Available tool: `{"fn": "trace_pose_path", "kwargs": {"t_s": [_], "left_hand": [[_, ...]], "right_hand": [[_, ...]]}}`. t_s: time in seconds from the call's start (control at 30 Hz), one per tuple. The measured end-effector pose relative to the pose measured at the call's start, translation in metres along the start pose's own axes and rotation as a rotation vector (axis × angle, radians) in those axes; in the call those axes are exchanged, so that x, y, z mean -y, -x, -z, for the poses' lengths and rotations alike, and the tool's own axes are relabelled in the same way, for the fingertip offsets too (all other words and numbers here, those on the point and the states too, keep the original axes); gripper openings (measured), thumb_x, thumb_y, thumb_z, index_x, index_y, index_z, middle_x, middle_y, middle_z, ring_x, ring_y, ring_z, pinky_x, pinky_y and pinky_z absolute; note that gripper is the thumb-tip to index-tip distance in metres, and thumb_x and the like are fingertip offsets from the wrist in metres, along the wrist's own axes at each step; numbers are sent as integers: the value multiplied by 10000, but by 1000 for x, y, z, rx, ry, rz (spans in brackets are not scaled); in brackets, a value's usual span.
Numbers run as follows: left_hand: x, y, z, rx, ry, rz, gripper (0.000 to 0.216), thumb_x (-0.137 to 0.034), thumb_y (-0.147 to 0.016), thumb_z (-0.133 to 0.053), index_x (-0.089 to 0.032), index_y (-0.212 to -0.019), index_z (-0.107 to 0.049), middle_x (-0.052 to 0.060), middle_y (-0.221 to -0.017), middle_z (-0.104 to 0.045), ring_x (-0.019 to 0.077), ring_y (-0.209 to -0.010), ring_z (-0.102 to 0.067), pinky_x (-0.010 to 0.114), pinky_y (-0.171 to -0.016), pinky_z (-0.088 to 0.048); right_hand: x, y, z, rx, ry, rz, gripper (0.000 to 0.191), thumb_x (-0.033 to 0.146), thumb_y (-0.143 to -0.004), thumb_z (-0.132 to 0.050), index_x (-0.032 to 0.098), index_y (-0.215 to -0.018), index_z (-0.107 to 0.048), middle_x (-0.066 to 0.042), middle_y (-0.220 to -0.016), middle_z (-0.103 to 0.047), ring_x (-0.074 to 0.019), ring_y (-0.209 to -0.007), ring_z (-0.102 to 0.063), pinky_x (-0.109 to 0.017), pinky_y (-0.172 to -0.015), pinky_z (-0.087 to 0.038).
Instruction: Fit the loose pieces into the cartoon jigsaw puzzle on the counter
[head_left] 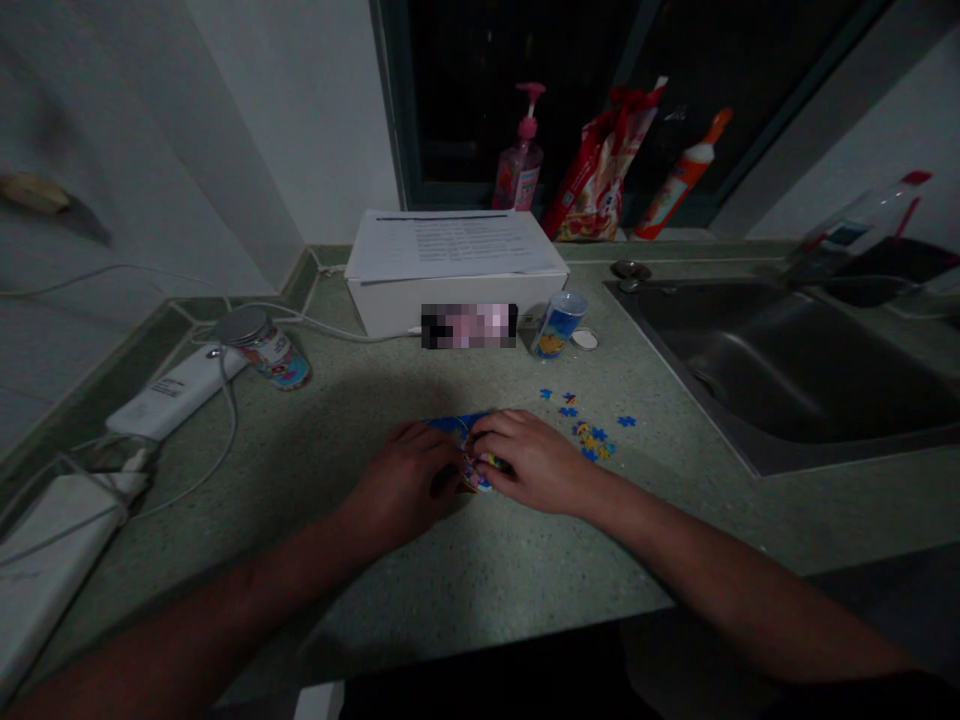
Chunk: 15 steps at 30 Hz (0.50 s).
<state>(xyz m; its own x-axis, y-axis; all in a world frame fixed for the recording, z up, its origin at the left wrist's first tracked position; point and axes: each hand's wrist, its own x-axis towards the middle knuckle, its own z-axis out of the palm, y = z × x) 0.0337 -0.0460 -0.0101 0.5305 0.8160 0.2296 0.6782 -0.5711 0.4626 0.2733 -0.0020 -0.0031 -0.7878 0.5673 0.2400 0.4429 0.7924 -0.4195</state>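
Jigsaw pieces (pixel 589 430) lie loose on the speckled counter (pixel 315 540), just beside our right hand (pixel 532 460). Our left hand (pixel 405 480) and our right hand meet over a small joined patch of puzzle (pixel 469 450), which lies on the counter between them. Both hands curve down onto it from either side, but we cannot tell whether either one pinches a piece. Beyond them we have a blue tin (pixel 559 325) and a white box (pixel 450 310) topped with papers (pixel 450 245), with the steel sink (pixel 780 370) off to the right.
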Motion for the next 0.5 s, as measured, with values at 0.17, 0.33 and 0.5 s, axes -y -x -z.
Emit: {"fn": "trace_pose_path", "kwargs": {"t_s": [0.17,0.33,0.5], "left_hand": [[-1,0,1,5,-1,0,107,-163,-899,-762,-227,-980,-738,53,-1025,-781,285,-1002,-700,508,-958,-518],[-1,0,0,7,1,9,124,-145,-891,-750,-239,-972,-740,49,-1019,-779,282,-991,-700,504,-947,-525],[-1,0,1,11,7,15,122,-144,-895,-759,-244,-964,-746,52,-1015,-774,285,-1009,-701,507,-964,-523]], "right_hand": [[1,0,0,-1,-13,1,98,238,-1020,-664,204,-1071,-741,-100,-1187,-741,-262,-1096,-690,-456,-975,-540],[2,0,1,7,-19,-1,91,243,-1020,-680,197,-1065,-744,-102,-1190,-741,-263,-1098,-690,-462,-977,-545],[2,0,0,19,-20,-11,86,254,-1014,-699,201,-1065,-745,-98,-1200,-740,-265,-1109,-691,-468,-983,-545]]}}
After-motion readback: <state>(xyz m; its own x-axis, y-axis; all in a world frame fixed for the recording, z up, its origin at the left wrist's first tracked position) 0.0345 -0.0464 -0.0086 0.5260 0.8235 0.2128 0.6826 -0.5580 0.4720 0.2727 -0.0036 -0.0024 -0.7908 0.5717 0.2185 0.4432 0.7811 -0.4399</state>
